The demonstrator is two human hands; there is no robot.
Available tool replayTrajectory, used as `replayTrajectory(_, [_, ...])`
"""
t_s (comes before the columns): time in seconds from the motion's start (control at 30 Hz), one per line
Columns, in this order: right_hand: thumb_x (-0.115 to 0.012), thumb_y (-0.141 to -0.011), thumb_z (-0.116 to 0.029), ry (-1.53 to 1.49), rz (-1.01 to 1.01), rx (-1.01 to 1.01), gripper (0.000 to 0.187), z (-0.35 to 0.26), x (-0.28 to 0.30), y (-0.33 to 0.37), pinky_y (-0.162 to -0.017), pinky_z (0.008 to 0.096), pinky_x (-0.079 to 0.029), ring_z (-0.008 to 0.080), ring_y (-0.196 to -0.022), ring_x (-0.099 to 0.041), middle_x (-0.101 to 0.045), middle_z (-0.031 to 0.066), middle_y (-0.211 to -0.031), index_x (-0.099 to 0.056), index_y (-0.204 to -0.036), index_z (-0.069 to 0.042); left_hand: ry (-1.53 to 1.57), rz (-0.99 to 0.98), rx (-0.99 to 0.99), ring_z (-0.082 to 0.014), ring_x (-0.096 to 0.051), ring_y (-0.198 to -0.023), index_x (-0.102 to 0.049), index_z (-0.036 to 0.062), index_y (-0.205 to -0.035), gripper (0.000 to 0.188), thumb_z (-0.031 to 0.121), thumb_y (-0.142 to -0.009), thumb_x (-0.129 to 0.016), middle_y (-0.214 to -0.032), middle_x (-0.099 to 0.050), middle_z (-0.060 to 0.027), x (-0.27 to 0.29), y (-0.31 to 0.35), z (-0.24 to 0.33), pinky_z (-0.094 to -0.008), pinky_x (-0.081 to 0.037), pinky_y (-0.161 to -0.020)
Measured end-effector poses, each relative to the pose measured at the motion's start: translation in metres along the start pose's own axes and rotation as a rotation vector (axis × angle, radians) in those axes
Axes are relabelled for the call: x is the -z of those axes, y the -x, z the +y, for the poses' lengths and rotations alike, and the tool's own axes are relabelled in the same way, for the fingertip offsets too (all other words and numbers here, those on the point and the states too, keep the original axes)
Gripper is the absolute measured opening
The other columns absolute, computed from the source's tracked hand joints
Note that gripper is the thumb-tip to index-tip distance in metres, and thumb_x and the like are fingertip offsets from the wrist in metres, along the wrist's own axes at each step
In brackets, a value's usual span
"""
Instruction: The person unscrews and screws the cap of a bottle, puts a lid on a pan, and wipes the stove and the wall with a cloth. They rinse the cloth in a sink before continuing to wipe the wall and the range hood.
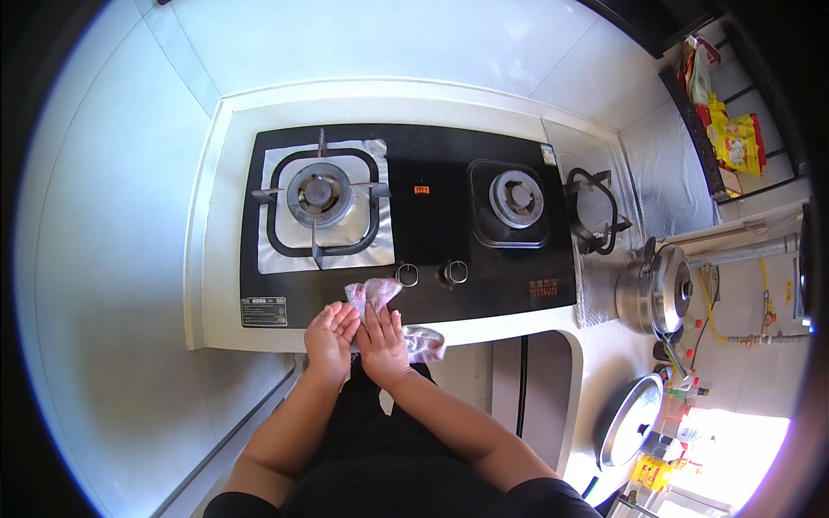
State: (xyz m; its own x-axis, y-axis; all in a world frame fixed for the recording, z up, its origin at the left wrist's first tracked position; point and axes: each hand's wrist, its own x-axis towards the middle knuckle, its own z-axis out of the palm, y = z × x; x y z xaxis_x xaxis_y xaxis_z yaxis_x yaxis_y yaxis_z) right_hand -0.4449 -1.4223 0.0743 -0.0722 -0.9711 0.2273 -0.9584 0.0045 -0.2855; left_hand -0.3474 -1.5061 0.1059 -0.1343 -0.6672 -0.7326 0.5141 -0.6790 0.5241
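Observation:
A pink and white cloth (376,292) is bunched at the front edge of the black glass gas stove (432,298), just left of its two knobs. My right hand (384,347) lies over the cloth, fingers stretched forward. More of the cloth shows to the right of that hand, along the counter's edge. My left hand (330,343) is beside it, its palm turned partly up and its fingers loosely bent. Nothing shows in the left hand, though its fingertips come close to the cloth. The cloth under my right palm is hidden.
The left burner (319,192) has its black pan support on foil. The right burner (516,198) is bare; its pan support (598,211) stands right of the stove. Farther right are a lidded steel pot (654,289), a lidded pan (630,423) and a rack with packets (734,138).

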Motion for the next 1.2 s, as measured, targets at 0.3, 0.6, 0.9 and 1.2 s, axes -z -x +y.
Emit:
replayTrajectory(0.3, [-0.056,-0.077,-0.008,0.219,0.127,-0.178,0.045,0.109,0.062,0.062,-0.096,0.0533,-0.040,0.0338,-0.109,-0.056,-0.058,0.0188,-0.116,-0.057,-0.122,-0.014,-0.015,-0.083,-0.015,-0.0297,-0.061,-0.097,-0.054,-0.0020,-0.105,0.027,0.022,-0.094,-0.052,-0.104,-0.062,-0.0186,-0.021,0.002,0.027,-0.0402,-0.049,-0.090])
replayTrajectory(0.6, [-0.062,-0.085,-0.025,-0.248,0.275,-0.734,0.025,0.164,0.134,0.031,-0.072,0.0339,-0.044,0.0225,-0.083,-0.055,-0.058,0.0096,-0.090,-0.061,-0.092,-0.001,-0.030,-0.049,-0.031,-0.0289,-0.061,-0.097,-0.055,-0.0022,-0.106,0.028,0.022,-0.093,-0.053,-0.104,-0.061,-0.0188,0.009,0.010,0.047,-0.0394,-0.050,-0.089])
replayTrajectory(0.9, [-0.068,-0.071,-0.029,0.277,0.186,-0.077,0.035,0.044,0.025,0.007,-0.078,0.0426,-0.042,0.0210,-0.093,-0.053,-0.055,-0.0014,-0.100,-0.067,-0.105,-0.024,-0.089,-0.078,-0.008,-0.0286,-0.062,-0.095,-0.055,-0.0028,-0.105,0.028,0.022,-0.094,-0.051,-0.103,-0.062,-0.0186,0.021,0.015,0.042,-0.0395,-0.051,-0.087])
replayTrajectory(1.2, [-0.073,-0.066,-0.031,0.103,0.221,-0.096,0.023,0.129,0.061,0.030,-0.071,0.0418,-0.039,0.0233,-0.083,-0.052,-0.052,0.0017,-0.084,-0.072,-0.086,-0.020,-0.100,-0.112,-0.021,-0.0285,-0.062,-0.093,-0.055,-0.0035,-0.105,0.028,0.022,-0.095,-0.050,-0.101,-0.062,-0.0188,0.025,0.011,0.043,-0.0386,-0.051,-0.086])
